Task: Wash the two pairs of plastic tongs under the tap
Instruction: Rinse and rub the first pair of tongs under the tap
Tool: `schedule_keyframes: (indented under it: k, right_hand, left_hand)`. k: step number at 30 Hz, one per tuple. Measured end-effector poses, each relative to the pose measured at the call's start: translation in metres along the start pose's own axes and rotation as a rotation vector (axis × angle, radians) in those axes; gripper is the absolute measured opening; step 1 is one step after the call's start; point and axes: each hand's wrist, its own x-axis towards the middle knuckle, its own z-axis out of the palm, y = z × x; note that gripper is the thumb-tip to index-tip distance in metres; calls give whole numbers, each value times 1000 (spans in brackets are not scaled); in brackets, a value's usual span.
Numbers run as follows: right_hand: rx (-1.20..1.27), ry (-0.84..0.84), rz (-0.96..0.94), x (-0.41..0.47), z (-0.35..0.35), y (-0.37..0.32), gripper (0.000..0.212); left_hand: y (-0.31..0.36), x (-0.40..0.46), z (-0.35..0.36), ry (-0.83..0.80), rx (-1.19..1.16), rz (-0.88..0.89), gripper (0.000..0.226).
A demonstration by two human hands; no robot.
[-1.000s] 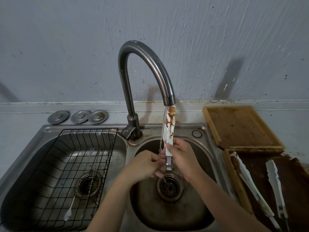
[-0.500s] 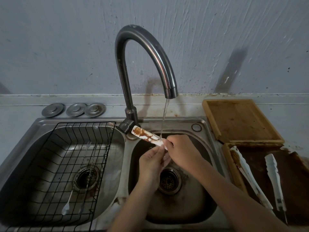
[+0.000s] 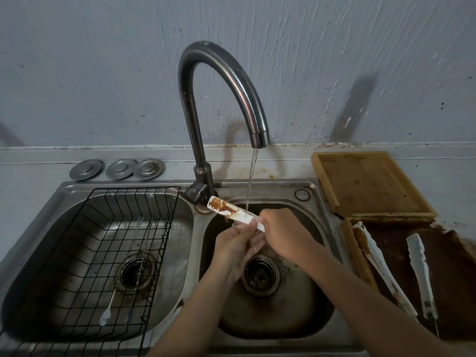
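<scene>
Water runs from the curved tap (image 3: 221, 81) into the right sink basin (image 3: 316, 307). I hold a white pair of plastic tongs (image 3: 228, 210), smeared with brown sauce, under the stream; its tip points up and left toward the tap's base. My right hand (image 3: 280, 231) grips its lower end, and my left hand (image 3: 235, 242) holds it from below with fingers on the blade. A second white pair of tongs (image 3: 378, 264) lies spread open on the dark, stained wooden tray (image 3: 453, 266) at the right.
A black wire rack (image 3: 85, 253) sits in the left basin with thin metal utensils (image 3: 134, 269) in it. Three metal drain covers (image 3: 118, 169) lie on the ledge behind. A clean wooden tray (image 3: 365, 184) rests on the counter right of the sink.
The tongs swung from upright under the spout to lying slanted, tip toward the left. Both hands shifted slightly with them and the stream now hits the blade near my fingers.
</scene>
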Motion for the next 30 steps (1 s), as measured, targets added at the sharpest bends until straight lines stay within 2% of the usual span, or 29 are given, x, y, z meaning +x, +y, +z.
schedule_keyframes:
  k: [4,8,10,15,17,20,22,24,26,27,30]
  right_hand:
    - [-54,37,5,-4,3,7,14]
    - [-65,7,39,-6,3,14,30]
    - [-54,-26,21,-10,0,18,37]
    - [-104,-4,6,-19,2,20,34]
    - [-151,10,34,-19,3,19,28]
    - [-177,4,29,-18,-1,21,33]
    - [-155,-19,7,-20,-5,26,31]
    - [-144,-33,3,-22,-8,29,30]
    - [-125,-17,4,-23,-9,31,36]
    - [-124,-10,1,-22,-10,32,36]
    - [-167,-29,-21,-24,-12,33,24]
  left_hand:
    - [-3,3,3,53,-5,-62,40]
    - [-9,1,5,-5,73,-120,23]
    - [-12,0,3,-10,116,-115,29]
    - [-17,2,-4,115,-39,-97,42]
    - [-18,2,0,124,-46,-137,36]
    - [-16,3,4,70,35,-207,31]
    - [-8,5,-2,29,-8,-259,41]
    - [1,8,-11,-4,-122,-355,68]
    - [4,11,-14,-28,-187,-406,82]
    - [4,11,-13,-37,-181,-400,80]
    - [-3,8,-6,-63,-55,-382,55]
